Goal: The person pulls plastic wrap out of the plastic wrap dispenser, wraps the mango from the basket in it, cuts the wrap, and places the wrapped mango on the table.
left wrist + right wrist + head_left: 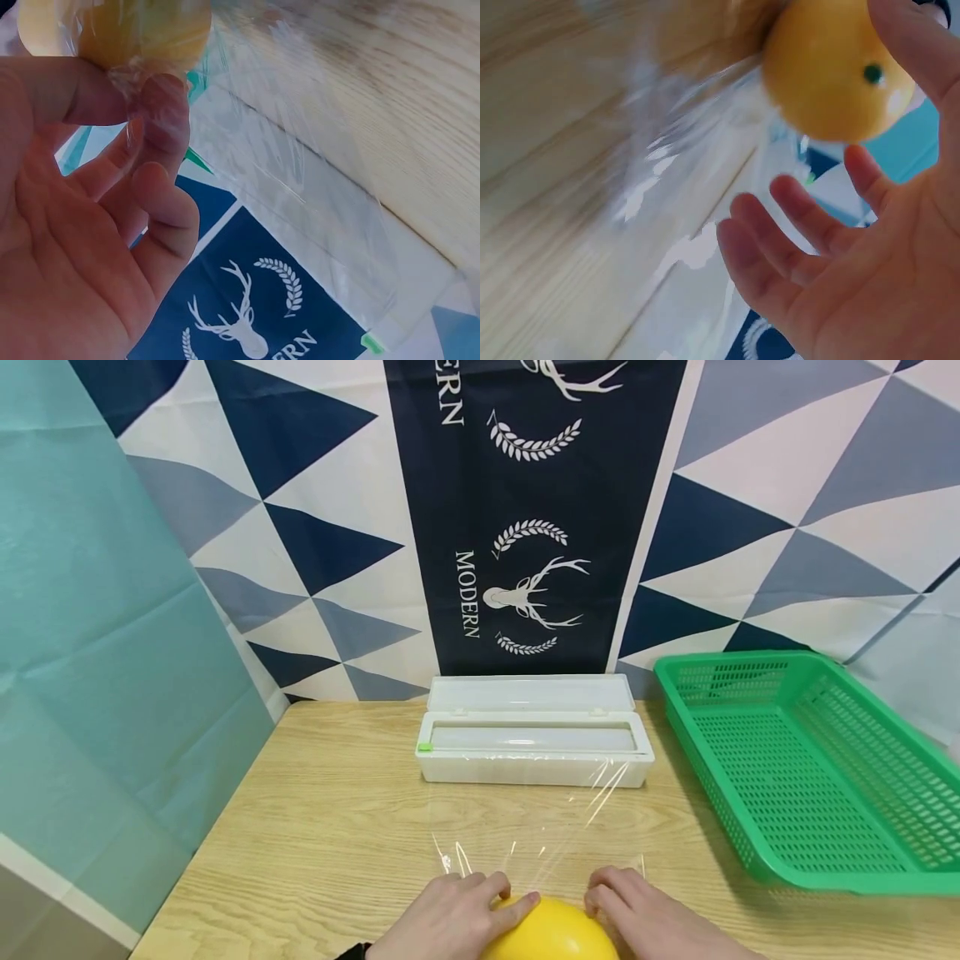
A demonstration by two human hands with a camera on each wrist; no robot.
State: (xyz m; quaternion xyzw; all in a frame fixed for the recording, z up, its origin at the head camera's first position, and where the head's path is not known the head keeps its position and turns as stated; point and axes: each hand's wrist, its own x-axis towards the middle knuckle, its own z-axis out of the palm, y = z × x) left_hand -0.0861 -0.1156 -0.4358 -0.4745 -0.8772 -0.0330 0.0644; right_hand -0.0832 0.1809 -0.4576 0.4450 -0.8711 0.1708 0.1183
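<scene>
A smooth yellow fruit-like ball [558, 935] with a small green stem spot lies between both hands at the bottom of the head view. Clear cling film [300, 150] stretches from a white dispenser box [532, 770] down to the ball and partly covers it. My left hand [457, 914] is at the ball's left side; in the left wrist view its thumb and forefinger pinch gathered film against the ball. At the right side my right hand [870, 262] has its fingers loosely bent and spread, the thumb alongside the ball and nothing gripped.
The dispenser's lid [528, 693] stands raised at the back of the wooden table [322, 827], with a green slider [425, 747] at its left end. A green plastic basket [720, 785] stands on the right. Patterned cloth [525, 485] hangs behind.
</scene>
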